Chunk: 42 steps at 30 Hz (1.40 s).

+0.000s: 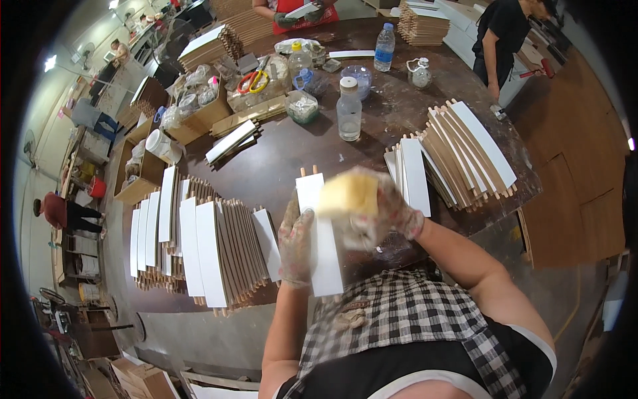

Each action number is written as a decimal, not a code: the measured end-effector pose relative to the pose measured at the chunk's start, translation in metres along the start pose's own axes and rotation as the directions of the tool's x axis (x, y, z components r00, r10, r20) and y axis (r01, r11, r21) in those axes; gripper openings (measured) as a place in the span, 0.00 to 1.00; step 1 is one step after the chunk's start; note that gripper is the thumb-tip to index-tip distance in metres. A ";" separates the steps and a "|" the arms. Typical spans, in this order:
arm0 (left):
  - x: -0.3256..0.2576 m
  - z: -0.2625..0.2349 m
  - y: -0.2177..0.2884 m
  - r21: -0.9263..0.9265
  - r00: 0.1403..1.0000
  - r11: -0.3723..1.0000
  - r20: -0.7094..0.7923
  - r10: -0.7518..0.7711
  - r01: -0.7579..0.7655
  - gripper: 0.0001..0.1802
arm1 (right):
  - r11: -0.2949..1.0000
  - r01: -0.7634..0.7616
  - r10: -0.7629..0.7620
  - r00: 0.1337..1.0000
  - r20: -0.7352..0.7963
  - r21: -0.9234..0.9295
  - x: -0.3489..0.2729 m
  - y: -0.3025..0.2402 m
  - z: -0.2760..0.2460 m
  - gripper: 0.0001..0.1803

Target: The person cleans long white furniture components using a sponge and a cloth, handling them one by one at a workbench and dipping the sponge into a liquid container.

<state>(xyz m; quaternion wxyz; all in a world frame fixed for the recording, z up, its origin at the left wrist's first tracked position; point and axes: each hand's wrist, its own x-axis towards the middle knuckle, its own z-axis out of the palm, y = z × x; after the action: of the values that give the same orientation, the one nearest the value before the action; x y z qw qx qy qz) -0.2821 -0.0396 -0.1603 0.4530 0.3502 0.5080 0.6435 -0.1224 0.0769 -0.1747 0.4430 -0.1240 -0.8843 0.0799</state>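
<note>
My left hand (294,245), in a stained patterned glove, is closed round the left edge of a narrow white panel (326,263). Wooden dowels (309,171) stick out of the panel's far end. My right hand (393,207), gloved as well, grips a pale yellow sponge (348,195) over the panel's upper part; both are smeared by motion. Whether the sponge touches the panel I cannot tell. Left of my left hand stand rows of similar white panels (211,256) with dowel ends. More panels (482,143) lean in a row beyond my right hand.
A clear bottle (349,113), a tub of white stuff (302,108) and a blue-labelled water bottle (384,50) stand on the dark table (266,166). Scissors (256,81) lie by cardboard boxes (203,116) at the left. People work at the far side and far right (500,40).
</note>
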 end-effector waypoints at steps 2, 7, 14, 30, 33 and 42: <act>-0.001 -0.012 -0.007 0.157 0.997 0.986 0.073 0.037 -0.048 0.25 | 0.832 -0.338 0.347 0.936 0.061 0.440 -0.003 0.029 0.005 0.29; -0.010 -0.014 0.012 0.008 0.996 0.996 0.020 -0.089 0.089 0.28 | 0.993 -0.083 0.089 0.994 -0.067 0.085 -0.007 0.012 0.013 0.27; 0.003 -0.021 -0.016 0.067 0.985 0.987 0.084 -0.151 0.145 0.26 | 0.701 -0.467 0.563 0.826 -0.018 0.539 -0.017 0.014 -0.006 0.29; 0.013 0.026 -0.019 -0.124 0.998 0.992 0.065 0.023 -0.015 0.22 | 0.999 -0.012 0.020 0.986 -0.164 0.051 -0.068 -0.036 -0.004 0.23; 0.010 0.023 -0.004 -0.189 0.996 0.979 -0.056 0.066 -0.076 0.20 | 0.973 0.076 -0.043 0.987 -0.154 0.217 -0.066 -0.081 -0.044 0.28; 0.001 0.055 -0.014 -0.882 0.968 0.403 0.246 -0.050 0.245 0.26 | 0.590 -0.489 0.470 0.855 0.220 0.642 -0.112 -0.036 -0.091 0.28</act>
<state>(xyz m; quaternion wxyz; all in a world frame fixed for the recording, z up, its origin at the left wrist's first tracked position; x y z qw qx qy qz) -0.2289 -0.0196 -0.1604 0.6690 0.0605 0.0661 0.7378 0.0104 0.0127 -0.1971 0.4066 -0.1860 -0.7320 0.5140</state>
